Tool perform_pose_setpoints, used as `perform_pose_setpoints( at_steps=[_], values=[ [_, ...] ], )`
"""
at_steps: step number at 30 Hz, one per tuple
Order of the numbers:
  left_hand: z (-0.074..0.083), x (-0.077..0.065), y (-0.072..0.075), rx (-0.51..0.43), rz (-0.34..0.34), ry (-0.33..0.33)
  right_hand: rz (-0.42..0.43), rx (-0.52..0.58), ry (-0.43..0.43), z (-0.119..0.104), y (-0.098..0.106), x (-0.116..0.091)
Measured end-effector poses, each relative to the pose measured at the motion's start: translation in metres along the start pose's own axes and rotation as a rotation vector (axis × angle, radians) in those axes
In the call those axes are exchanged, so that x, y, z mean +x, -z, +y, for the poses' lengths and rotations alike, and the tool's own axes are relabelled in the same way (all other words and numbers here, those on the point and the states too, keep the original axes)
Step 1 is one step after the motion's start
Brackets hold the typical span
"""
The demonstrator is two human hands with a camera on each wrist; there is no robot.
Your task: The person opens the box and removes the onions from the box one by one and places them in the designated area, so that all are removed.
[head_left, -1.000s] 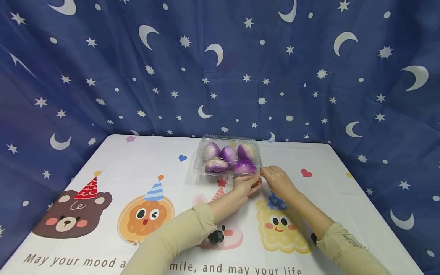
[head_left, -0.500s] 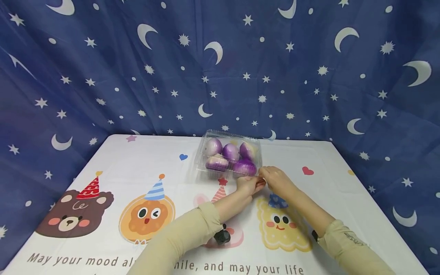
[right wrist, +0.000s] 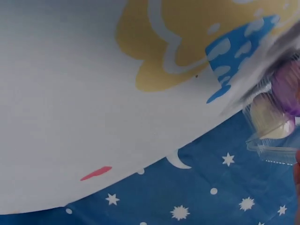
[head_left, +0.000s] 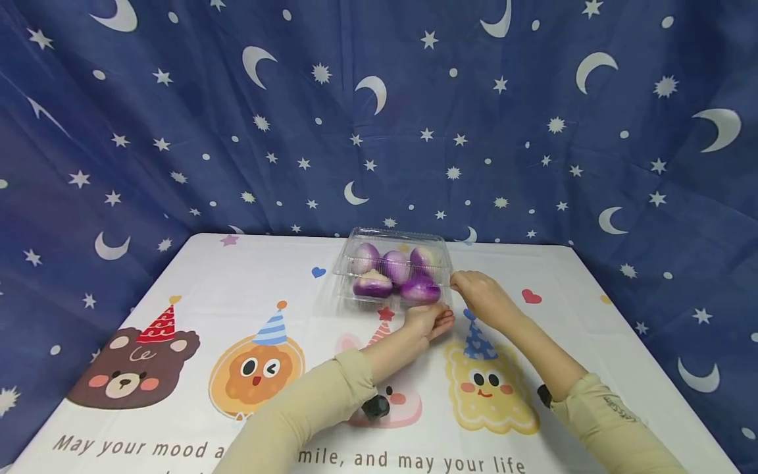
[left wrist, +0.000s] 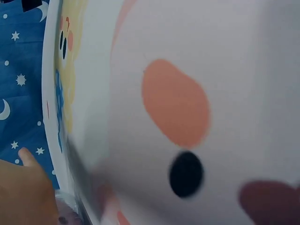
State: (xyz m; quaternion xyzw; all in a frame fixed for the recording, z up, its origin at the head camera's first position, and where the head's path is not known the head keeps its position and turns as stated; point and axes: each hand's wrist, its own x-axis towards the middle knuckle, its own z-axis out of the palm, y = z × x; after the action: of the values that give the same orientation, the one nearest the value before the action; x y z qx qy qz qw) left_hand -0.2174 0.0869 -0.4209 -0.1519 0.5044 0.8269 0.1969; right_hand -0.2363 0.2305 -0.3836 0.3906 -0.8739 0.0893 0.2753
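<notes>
A clear plastic clamshell box (head_left: 391,299) sits near the back edge of the table, with several round purple-and-white pieces (head_left: 373,284) inside. They resemble onions or turnips. My right hand (head_left: 482,299) pinches the front right corner of its lid (head_left: 393,242), whose front edge is raised above the base. At the front right of the base, my left hand (head_left: 428,322) grips the rim, fingers curled. In the left wrist view, the left hand (left wrist: 26,190) shows at the lower left beside the box. The right wrist view catches the box (right wrist: 269,152) at its right edge, with only a sliver of right-hand finger.
The white tablecloth (head_left: 260,257) carries printed cartoon faces and lettering. Behind the table hangs a blue curtain (head_left: 414,184) with moons and stars, close to the box. Dark wrist-worn devices (head_left: 376,407) show near both sleeves.
The lid's front edge has come up from the base, with my right hand rising slightly along with it. My left hand stays by the base's front right corner.
</notes>
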Motion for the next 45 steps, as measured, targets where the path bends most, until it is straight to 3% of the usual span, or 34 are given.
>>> perform_pose_setpoints(
  at_steps=[4,8,13,17,19,22,26,28,30,34,39,41,45],
  values=[
    [0.008,-0.009,0.015,0.137,0.006,0.005,0.086,0.012,0.022,0.004,-0.001,0.001],
    [0.017,-0.022,0.033,0.294,-0.015,-0.002,0.115,0.027,0.026,0.006,-0.002,-0.002],
    [0.028,-0.037,0.050,0.398,-0.068,-0.033,0.127,0.041,-0.011,0.008,-0.002,-0.006],
    [0.033,-0.046,0.060,0.462,-0.087,-0.102,0.145,0.041,-0.023,0.007,-0.003,-0.007],
    [0.037,-0.049,0.066,0.503,-0.076,-0.181,0.157,0.039,-0.026,0.007,-0.004,-0.007],
    [0.046,-0.050,0.076,0.583,-0.073,-0.390,0.176,0.034,-0.042,0.006,-0.007,-0.004],
    [0.062,-0.044,0.098,0.814,-0.065,-0.723,0.202,0.026,-0.079,0.005,-0.010,0.001],
    [0.070,-0.039,0.109,0.933,-0.045,-0.839,0.217,0.017,-0.093,0.005,-0.009,0.003],
    [0.077,-0.034,0.120,1.040,-0.018,-0.905,0.232,0.008,-0.095,0.005,-0.007,0.005],
    [0.090,-0.026,0.137,1.220,0.005,-0.942,0.247,-0.006,-0.082,0.008,-0.004,0.005],
    [0.105,-0.017,0.151,1.425,-0.043,-0.935,0.259,-0.009,-0.077,0.014,-0.006,0.008],
    [0.110,-0.013,0.156,1.496,-0.071,-0.897,0.269,-0.011,-0.090,0.014,-0.007,0.010],
    [0.112,-0.008,0.164,1.591,-0.132,-0.725,0.274,-0.017,-0.120,0.013,-0.008,0.015]
  ],
)
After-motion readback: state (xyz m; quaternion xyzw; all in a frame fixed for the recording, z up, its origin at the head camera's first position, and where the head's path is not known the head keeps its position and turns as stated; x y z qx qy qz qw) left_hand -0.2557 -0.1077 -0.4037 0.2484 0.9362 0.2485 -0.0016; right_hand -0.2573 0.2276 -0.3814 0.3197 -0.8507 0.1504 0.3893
